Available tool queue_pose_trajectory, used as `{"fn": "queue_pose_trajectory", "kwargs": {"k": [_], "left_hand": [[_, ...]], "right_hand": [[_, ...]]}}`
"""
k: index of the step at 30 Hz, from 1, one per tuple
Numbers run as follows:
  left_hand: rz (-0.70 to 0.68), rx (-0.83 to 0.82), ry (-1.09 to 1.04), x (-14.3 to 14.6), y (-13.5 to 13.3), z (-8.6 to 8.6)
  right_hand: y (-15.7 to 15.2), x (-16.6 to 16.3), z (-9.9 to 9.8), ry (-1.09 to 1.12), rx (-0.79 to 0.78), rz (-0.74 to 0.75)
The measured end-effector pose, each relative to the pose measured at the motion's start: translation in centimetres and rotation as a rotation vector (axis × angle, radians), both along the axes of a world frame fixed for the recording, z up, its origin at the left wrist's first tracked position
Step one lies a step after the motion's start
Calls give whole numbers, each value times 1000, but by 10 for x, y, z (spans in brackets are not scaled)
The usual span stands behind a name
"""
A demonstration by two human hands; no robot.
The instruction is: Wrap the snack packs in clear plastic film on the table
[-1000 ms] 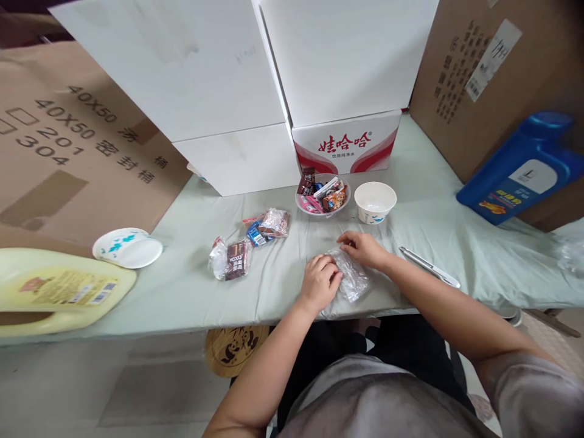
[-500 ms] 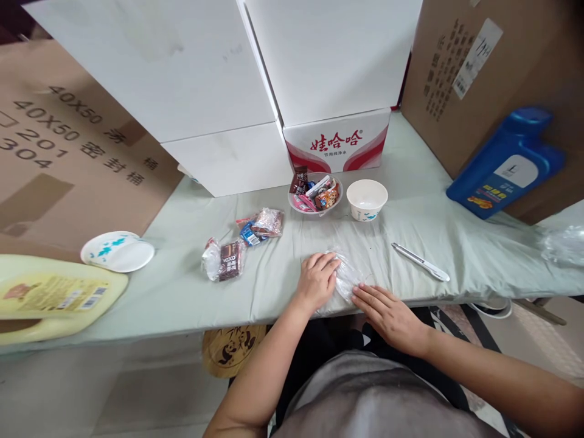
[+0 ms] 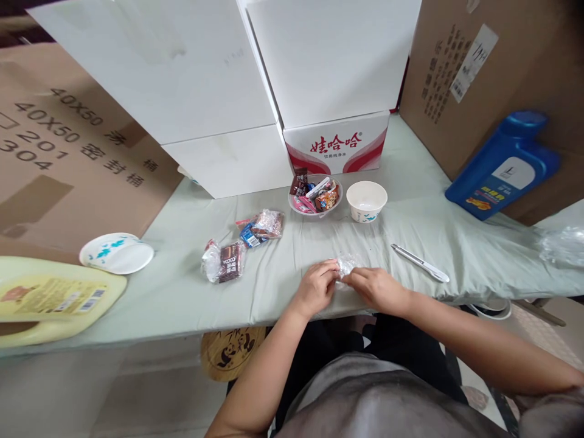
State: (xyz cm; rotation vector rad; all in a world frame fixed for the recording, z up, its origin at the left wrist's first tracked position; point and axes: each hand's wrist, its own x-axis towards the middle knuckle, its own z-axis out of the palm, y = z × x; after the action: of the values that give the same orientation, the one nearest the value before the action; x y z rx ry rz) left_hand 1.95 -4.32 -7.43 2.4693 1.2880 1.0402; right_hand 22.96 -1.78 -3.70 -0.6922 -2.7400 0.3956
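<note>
Between my two hands, near the table's front edge, lies a crumpled piece of clear plastic wrap (image 3: 347, 264). My left hand (image 3: 317, 286) has its fingers curled onto the wrap's left side. From the right, my right hand (image 3: 376, 289) grips the wrap with bent fingers, and the fingertips of both hands nearly meet. To the left sit packets bundled in clear film: a brown cocoa packet (image 3: 230, 261) and, behind it, a blue and brown packet bundle (image 3: 261, 228). A white utility knife (image 3: 420, 263) rests to the right of my right hand.
Behind my hands stand a clear bowl (image 3: 314, 212) of snack packets and a white paper bowl (image 3: 366, 202). Another paper bowl (image 3: 117, 253) lies tipped by a yellow jug (image 3: 59, 298). A blue bottle (image 3: 502, 164) leans at right. White boxes (image 3: 223, 161) and cardboard boxes (image 3: 82, 152) line the back.
My right hand has moved left and its fingers have curled in. The plastic wrap, spread flatter before, is now bunched smaller between both hands.
</note>
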Motion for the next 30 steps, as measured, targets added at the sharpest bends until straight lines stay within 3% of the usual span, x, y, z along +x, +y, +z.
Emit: {"fn": "queue_pose_trajectory", "kwargs": {"k": [6, 12, 18, 24, 26, 30], "left_hand": [[52, 22, 35, -1, 1, -7], [183, 122, -45, -2, -3, 0], [40, 92, 79, 2, -3, 10], [139, 6, 44, 7, 1, 8], [145, -12, 51, 8, 1, 8], [144, -35, 60, 6, 0, 9]], "right_hand": [[42, -26, -3, -213, -3, -295], [46, -29, -18, -200, 41, -309], [47, -29, -21, -148, 65, -285], [62, -16, -20, 48, 153, -655], [58, -12, -16, 162, 170, -595], [33, -12, -15, 205, 125, -100]]}}
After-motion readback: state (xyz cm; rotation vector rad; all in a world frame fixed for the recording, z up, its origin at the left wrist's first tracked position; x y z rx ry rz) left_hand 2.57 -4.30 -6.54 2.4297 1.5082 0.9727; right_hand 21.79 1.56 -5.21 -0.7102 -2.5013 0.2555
